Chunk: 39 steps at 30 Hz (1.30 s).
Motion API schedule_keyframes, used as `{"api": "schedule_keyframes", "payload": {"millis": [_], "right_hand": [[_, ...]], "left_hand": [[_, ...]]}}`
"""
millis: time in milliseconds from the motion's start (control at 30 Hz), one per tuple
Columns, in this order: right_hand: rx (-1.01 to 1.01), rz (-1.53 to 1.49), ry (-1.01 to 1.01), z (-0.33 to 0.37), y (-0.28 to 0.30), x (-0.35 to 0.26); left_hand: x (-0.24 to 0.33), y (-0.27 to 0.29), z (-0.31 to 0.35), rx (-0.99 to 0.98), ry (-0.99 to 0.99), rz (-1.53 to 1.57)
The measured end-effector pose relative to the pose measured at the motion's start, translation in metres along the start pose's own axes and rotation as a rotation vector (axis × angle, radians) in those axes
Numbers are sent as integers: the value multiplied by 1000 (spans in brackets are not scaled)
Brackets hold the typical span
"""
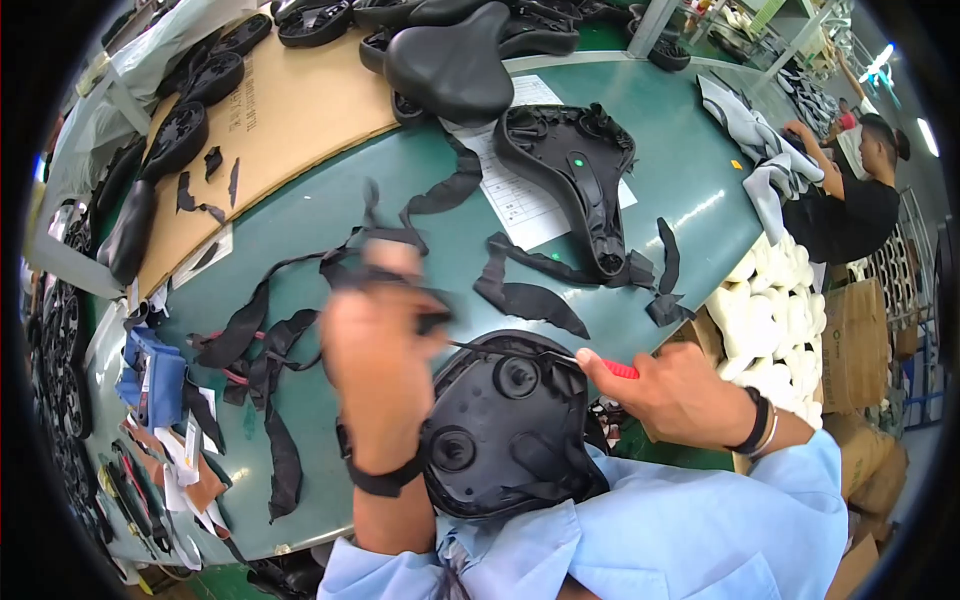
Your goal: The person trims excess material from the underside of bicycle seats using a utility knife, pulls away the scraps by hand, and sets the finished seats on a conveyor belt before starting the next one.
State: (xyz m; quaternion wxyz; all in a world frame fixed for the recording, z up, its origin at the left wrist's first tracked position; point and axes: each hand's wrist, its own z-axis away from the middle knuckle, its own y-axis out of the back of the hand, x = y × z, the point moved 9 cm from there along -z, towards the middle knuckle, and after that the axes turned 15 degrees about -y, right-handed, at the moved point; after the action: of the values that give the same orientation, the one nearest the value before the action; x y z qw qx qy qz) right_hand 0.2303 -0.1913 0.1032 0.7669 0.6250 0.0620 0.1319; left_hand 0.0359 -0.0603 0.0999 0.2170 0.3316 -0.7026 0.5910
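A black bicycle saddle (490, 425) rests upside down against my front, its underside with round sockets facing up. My right hand (680, 390) is closed round a red-handled knife (622, 370), its metal end at the saddle's far rim. To the left, my left hand (375, 370) is smeared by motion but grips a dark strip of cover material (432, 312). A thin length of it runs from those fingers toward the rim near the knife. Beyond them lies another upturned saddle (565, 170), partly over a printed sheet (525, 205).
Black offcuts (270, 345) litter the green table (330, 420). Several saddles (450, 65) stand at the back and on cardboard (290, 95) at left. A blue box (152, 380) and tools sit far left. Pale foam pads (770, 310) and a co-worker (850, 195) are right.
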Motion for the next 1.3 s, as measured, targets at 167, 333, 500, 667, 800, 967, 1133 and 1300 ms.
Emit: {"api": "schedule_keyframes", "payload": {"millis": [167, 333, 500, 667, 800, 967, 1133, 1300], "right_hand": [[-85, -161, -214, 27, -20, -4], [-58, -537, -378, 48, -34, -6], [-16, -1189, -542, 19, -53, 18], [246, -922, -129, -34, -25, 2], [339, -1506, -532, -33, -21, 49], [218, -1621, -601, -28, -51, 46], [30, -1787, -549, -37, -81, 19], [13, -1852, -565, -41, -97, 7]], "left_hand": [[142, 6, -27, -177, -694, 2], [245, -3, 50, 873, -1504, -1975], [82, 30, -9, -121, -495, -1890], [-4, 67, 47, -715, 194, -1514], [75, 147, -42, -84, 202, -1298], [149, 229, -165, 552, -196, -585], [3, 169, -260, 180, 166, -550], [-141, 53, -282, -12, 293, -475]]}}
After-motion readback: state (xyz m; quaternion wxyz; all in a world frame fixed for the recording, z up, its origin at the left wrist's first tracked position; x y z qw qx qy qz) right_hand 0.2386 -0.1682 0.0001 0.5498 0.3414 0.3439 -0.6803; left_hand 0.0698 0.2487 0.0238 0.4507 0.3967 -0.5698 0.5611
